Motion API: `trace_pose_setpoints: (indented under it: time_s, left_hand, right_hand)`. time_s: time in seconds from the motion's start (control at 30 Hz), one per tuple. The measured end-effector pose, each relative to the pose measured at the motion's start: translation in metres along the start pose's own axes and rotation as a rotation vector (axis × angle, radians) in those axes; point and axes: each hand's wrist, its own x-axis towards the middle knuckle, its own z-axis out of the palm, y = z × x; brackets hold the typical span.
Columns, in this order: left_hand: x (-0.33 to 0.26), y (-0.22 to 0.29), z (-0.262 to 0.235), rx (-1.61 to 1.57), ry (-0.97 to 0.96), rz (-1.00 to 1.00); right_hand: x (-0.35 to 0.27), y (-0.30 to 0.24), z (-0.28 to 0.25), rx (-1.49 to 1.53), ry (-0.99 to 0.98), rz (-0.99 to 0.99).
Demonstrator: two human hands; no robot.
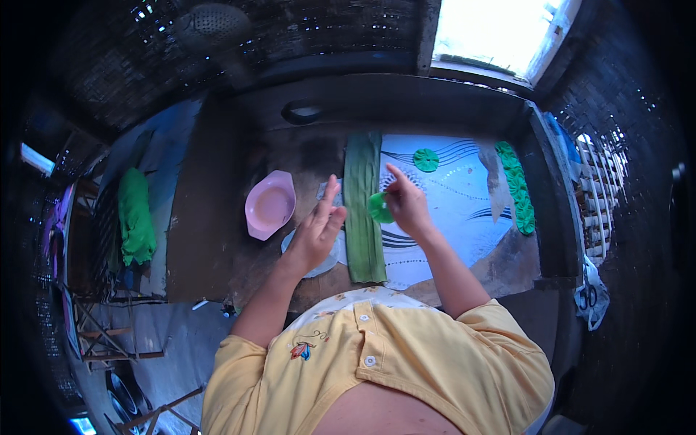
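Observation:
My right hand [409, 210] pinches a small green disc [379, 208], likely cloth, above a long, creased, dull green strip [363, 210] on the table. To its left my left hand [316, 235] is raised with fingers stretched out and nothing visible in them. A pale round piece [320, 266] lies partly hidden beneath that hand. One gathered green cloth rosette [426, 160] rests on a white patterned sheet [453, 243], beyond my right hand. Several more rosettes form an overlapping row [520, 196] along the sheet's right side.
A pink bowl [271, 206] stands left of my left hand. Low boards [554, 196] edge the table at the back and right. A bright green cloth bundle [135, 217] is at the far left. Scissors in a clear bag [591, 297] hang off the right side.

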Motion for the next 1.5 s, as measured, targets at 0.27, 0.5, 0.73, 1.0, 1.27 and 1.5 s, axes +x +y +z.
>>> trace_pose_setpoints:
  time_s: [0.27,0.5,0.73,1.0,1.27,1.5]
  left_hand:
    - [-0.020,-0.027,-0.003,-0.228,0.016,-0.207]
    - [-0.034,-0.043,-0.013,-0.190,0.087,-0.248]
    - [-0.077,-0.081,-0.023,-0.252,0.240,-0.495]
    - [-0.130,-0.135,-0.005,-0.215,0.411,-0.823]
    - [-0.127,-0.149,0.019,0.511,0.394,-0.830]
    - [-0.118,-0.143,0.027,0.558,0.345,-0.938]
  right_hand:
    - [0.022,0.137,-0.036,0.625,0.201,0.802]
    - [0.013,0.195,-0.050,0.542,0.367,0.876]
    - [-0.003,0.200,-0.052,-0.683,0.422,0.331]
    - [0.031,0.055,0.063,-0.540,0.038,-0.326]
    - [0.041,-0.032,0.199,-0.455,-0.614,-0.589]
    - [0.055,-0.047,0.235,-0.724,-0.762,-0.638]
